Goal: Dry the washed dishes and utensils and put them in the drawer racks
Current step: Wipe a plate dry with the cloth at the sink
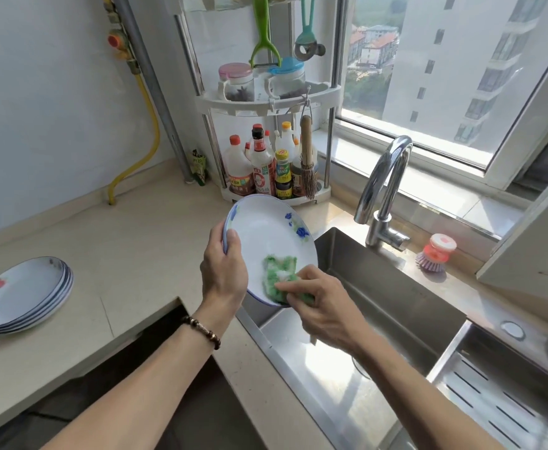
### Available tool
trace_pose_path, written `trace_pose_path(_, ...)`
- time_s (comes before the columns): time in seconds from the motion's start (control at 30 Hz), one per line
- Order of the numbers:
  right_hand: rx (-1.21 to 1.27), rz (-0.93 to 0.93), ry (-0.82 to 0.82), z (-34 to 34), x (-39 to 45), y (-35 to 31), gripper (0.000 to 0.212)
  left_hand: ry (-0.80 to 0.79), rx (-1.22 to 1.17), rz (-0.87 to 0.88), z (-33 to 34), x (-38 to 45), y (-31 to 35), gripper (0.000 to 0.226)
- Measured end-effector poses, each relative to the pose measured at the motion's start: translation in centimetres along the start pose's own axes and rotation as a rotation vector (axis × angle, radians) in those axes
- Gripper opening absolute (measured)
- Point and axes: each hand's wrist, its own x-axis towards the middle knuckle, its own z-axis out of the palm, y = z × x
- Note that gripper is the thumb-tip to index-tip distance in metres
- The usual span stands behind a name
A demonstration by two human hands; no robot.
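Two hands are holding a blue-flowered plate and a green cloth at the left edge of the sink.

Nearest, the left hand (224, 274), wearing a bead bracelet (202, 330) at the wrist, is gripping the left rim of the white plate (267, 237), thumb curled over its face, tilting it above the corner where the counter (130, 254) meets the steel sink (379, 303). The right hand (324, 315) is pinching a green cloth (277, 274) and pressing it against the plate's lower face. A stack of plates (22, 295) is sitting well apart on the counter to the left. Farther back, a chrome faucet (384, 190) is standing beside a dish brush (436, 253), and a corner rack (266, 102) is holding sauce bottles (263, 167) and jars (237, 81).
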Motion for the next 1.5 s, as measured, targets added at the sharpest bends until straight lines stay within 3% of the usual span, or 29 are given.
trace_pose_path(0.1,-0.076,0.071,0.016,-0.9,0.8,0.3,0.022,-0.021,0.008,0.016,-0.2,0.0,0.2,0.034)
trace_pose_path(0.23,-0.057,0.116,0.070,-0.2,1.6,-1.5,0.041,-0.005,0.073,0.053,0.4,-0.5,0.7,0.034)
trace_pose_path(0.4,0.111,0.029,0.092,2.0,0.2,-3.3,0.027,-0.002,0.104,0.056,-0.1,-0.3,0.2,0.036)
trace_pose_path(0.57,-0.158,0.132,0.058,0.3,1.2,0.2,0.027,-0.027,0.033,-0.014,-0.5,-0.2,-1.0,0.035)
trace_pose_path(0.73,-0.086,-0.143,0.001,1.8,0.6,-2.7,0.042,-0.044,0.001,-0.089,-0.5,-0.1,-0.7,0.025)
trace_pose_path(0.9,-0.181,-0.011,0.228,0.8,3.7,-0.1,0.039,-0.123,0.009,-0.084,-1.0,-0.4,0.0,0.026)
trace_pose_path(1.03,-0.118,-0.293,0.089,2.4,2.8,-2.3,0.037,-0.161,0.003,-0.092,-1.3,0.1,0.3,0.030)
trace_pose_path(1.13,-0.163,-0.101,0.292,1.4,4.7,0.0,0.036,-0.204,0.048,-0.053,-1.4,-0.2,0.3,0.034)
trace_pose_path(1.27,-0.172,-0.337,0.157,3.1,2.5,-2.9,0.035,-0.247,0.072,-0.038,-1.5,0.0,0.9,0.038)
trace_pose_path(1.4,-0.177,-0.165,0.321,1.0,5.6,-0.5,0.039,-0.310,0.146,-0.012,-1.6,-0.2,1.2,0.043)
trace_pose_path(1.5,-0.146,-0.306,0.257,2.5,4.7,-2.5,0.041,-0.328,0.135,-0.012,-1.8,0.3,1.4,0.031)
